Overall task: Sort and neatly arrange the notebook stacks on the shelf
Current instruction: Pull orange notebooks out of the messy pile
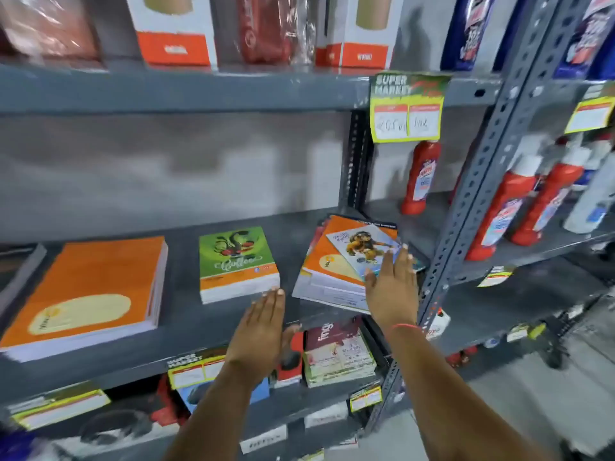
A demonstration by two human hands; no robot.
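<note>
Three notebook stacks lie on the grey middle shelf (pixel 186 327). A tall orange stack (pixel 90 287) is at the left, squared up. A smaller stack with a green cover (pixel 237 261) sits in the middle. At the right a skewed, fanned stack of orange notebooks (pixel 327 267) overhangs the shelf's front edge, topped by a light cartoon-cover book (pixel 364 246). My right hand (pixel 392 287) lies flat, fingers extended, against that skewed stack's right side. My left hand (pixel 261 331) hovers open over the shelf's front edge, between the green stack and the skewed one, touching neither.
A slotted grey upright (pixel 472 201) stands just right of the skewed stack. Red cleaner bottles (pixel 519 207) fill the neighbouring shelf. Boxes and wrapped goods (pixel 173 31) sit on the shelf above; more notebooks (pixel 336 354) and price tags (pixel 194 371) lie below.
</note>
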